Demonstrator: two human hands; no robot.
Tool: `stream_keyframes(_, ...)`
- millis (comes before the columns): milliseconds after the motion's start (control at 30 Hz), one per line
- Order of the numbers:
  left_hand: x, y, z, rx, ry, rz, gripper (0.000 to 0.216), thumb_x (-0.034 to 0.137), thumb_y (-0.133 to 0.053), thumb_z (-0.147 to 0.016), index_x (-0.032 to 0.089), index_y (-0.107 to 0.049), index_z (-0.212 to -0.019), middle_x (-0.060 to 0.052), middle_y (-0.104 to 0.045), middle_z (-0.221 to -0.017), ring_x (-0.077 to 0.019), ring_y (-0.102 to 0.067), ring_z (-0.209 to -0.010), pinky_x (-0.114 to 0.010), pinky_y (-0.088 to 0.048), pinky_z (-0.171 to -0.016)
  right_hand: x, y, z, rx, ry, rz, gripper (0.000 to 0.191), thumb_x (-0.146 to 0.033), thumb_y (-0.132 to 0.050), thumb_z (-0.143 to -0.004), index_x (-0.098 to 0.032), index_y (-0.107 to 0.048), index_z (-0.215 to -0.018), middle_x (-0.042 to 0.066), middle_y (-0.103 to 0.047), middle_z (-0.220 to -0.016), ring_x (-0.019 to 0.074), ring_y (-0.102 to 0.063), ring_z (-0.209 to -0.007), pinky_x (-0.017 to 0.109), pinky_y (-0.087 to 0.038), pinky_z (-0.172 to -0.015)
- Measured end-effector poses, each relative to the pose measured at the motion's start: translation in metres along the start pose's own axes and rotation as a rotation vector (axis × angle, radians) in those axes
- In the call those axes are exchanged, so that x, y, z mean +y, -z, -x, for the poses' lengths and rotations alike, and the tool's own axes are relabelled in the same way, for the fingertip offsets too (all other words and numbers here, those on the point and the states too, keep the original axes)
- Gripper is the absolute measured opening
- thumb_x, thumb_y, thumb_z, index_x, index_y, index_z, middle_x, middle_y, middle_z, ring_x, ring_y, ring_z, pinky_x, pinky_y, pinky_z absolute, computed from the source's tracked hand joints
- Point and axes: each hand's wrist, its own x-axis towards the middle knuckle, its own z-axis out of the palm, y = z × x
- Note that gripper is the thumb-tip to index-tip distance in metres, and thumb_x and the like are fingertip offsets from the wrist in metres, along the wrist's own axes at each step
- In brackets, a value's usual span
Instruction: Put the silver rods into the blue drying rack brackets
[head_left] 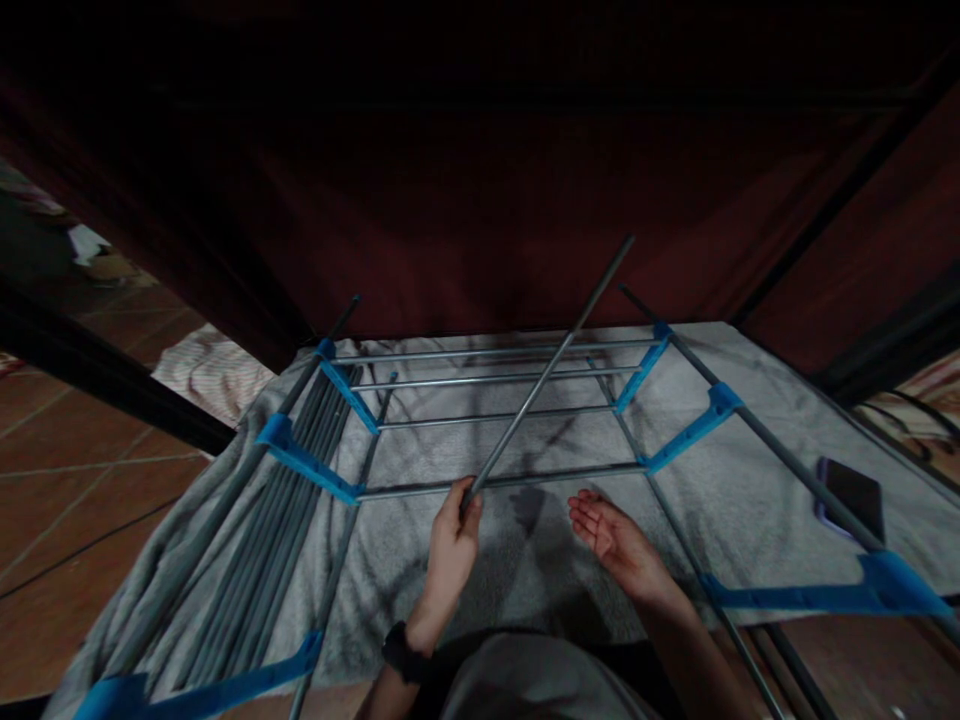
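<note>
My left hand (452, 550) is closed around the near end of a long grey metal rod (551, 365), which slants up and away to the right above a rack frame. My right hand (611, 535) hovers beside it, palm up, fingers spread, holding nothing. Below both hands lies the rack frame (495, 415): grey rods joined by blue plastic connectors (694, 425), spread over a grey towel (525, 560). A black watch is on my left wrist.
A bundle of loose grey rods (277, 520) lies along the left of the towel. A dark phone (851, 495) rests at the right. Dark red fabric walls (487, 200) with black poles rise behind. Brown tiled floor (67, 490) shows at left.
</note>
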Motion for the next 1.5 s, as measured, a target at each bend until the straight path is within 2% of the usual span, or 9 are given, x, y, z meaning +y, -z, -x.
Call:
stream_keyframes(133,-0.02,0.023,0.008,0.044,-0.051,-0.133,0.04,0.059,-0.063,-0.101,0.024,-0.078,-0.112,-0.011,-0.084,-0.105,-0.0307,-0.079,-0.099,-0.046,-0.064,-0.094,-0.005,-0.004,0.001,0.018,0.032,0.013,0.045,-0.036,-0.107,-0.057,-0.026,-0.082,-0.094,0.006,-0.087,-0.1,0.0226,-0.08,-0.093,0.035,-0.064,-0.089)
stream_keyframes(233,-0.036,0.039,0.013,0.058,-0.127,-0.198,0.042,0.062,-0.061,-0.103,0.024,-0.079,-0.109,-0.012,-0.085,-0.106,-0.0318,-0.081,-0.103,-0.048,-0.066,-0.097,-0.009,-0.01,0.001,0.006,0.07,0.031,0.045,-0.039,-0.107,-0.058,-0.027,-0.081,-0.092,0.006,-0.087,-0.1,0.0241,-0.079,-0.093,0.037,-0.063,-0.09)
stream_keyframes(367,-0.053,0.053,0.016,0.074,-0.175,-0.29,0.044,0.063,-0.059,-0.106,0.025,-0.079,-0.109,-0.011,-0.085,-0.104,-0.0314,-0.082,-0.1,-0.046,-0.068,-0.091,-0.015,-0.016,-0.002,-0.022,0.128,0.053,0.046,-0.043,-0.107,-0.058,-0.027,-0.08,-0.091,0.007,-0.086,-0.098,0.0248,-0.078,-0.091,0.04,-0.063,-0.091)
stream_keyframes(600,-0.073,0.058,0.018,0.068,-0.34,-0.48,0.038,0.054,-0.054,-0.112,0.028,-0.081,-0.11,-0.007,-0.085,-0.1,-0.0291,-0.082,-0.097,-0.045,-0.067,-0.091,-0.021,-0.011,-0.01,0.014,0.208,0.08,0.047,-0.048,-0.105,-0.063,-0.027,-0.081,-0.097,0.007,-0.088,-0.104,0.026,-0.081,-0.098,0.043,-0.063,-0.098)
stream_keyframes(800,-0.087,0.059,0.02,0.035,-0.416,-0.595,0.033,0.043,-0.052,-0.113,0.028,-0.081,-0.114,-0.006,-0.084,-0.101,-0.0281,-0.08,-0.1,-0.044,-0.064,-0.091,-0.022,0.001,-0.013,0.06,0.254,0.104,0.047,-0.047,-0.103,-0.068,-0.028,-0.081,-0.106,0.007,-0.088,-0.115,0.0275,-0.082,-0.11,0.048,-0.061,-0.113)
stream_keyframes(967,-0.085,0.058,0.022,-0.006,-0.422,-0.671,0.031,0.034,-0.051,-0.113,0.027,-0.081,-0.118,-0.006,-0.084,-0.107,-0.0288,-0.079,-0.103,-0.046,-0.061,-0.094,-0.022,0.011,-0.015,0.107,0.249,0.083,0.048,-0.05,-0.104,-0.067,-0.029,-0.08,-0.104,0.007,-0.087,-0.114,0.0292,-0.082,-0.115,0.054,-0.058,-0.122)
stream_keyframes(1133,-0.081,0.057,0.023,-0.04,-0.403,-0.69,0.03,0.029,-0.052,-0.111,0.027,-0.081,-0.119,-0.006,-0.082,-0.107,-0.0278,-0.077,-0.105,-0.045,-0.06,-0.098,-0.023,0.018,-0.018,0.154,0.233,0.103,0.052,-0.05,-0.105,-0.062,-0.029,-0.079,-0.103,0.007,-0.086,-0.115,0.0302,-0.081,-0.12,0.054,-0.056,-0.126)
stream_keyframes(1267,-0.084,0.063,0.024,-0.048,-0.377,-0.669,0.029,0.029,-0.052,-0.111,0.026,-0.081,-0.119,-0.006,-0.082,-0.108,-0.0273,-0.077,-0.105,-0.045,-0.059,-0.101,-0.025,0.019,-0.022,0.167,0.216,0.103,0.056,-0.052,-0.106,-0.058,-0.029,-0.078,-0.101,0.007,-0.086,-0.112,0.0301,-0.081,-0.117,0.054,-0.057,-0.125)
stream_keyframes(1500,-0.092,0.084,0.023,-0.055,-0.286,-0.709,0.028,0.026,-0.054,-0.109,0.027,-0.081,-0.116,-0.007,-0.081,-0.11,-0.0281,-0.076,-0.108,-0.046,-0.058,-0.104,-0.017,0.021,-0.028,0.119,0.223,0.101,0.044,-0.051,-0.105,-0.066,-0.03,-0.075,-0.091,0.003,-0.081,-0.099,0.028,-0.08,-0.106,0.053,-0.061,-0.117)
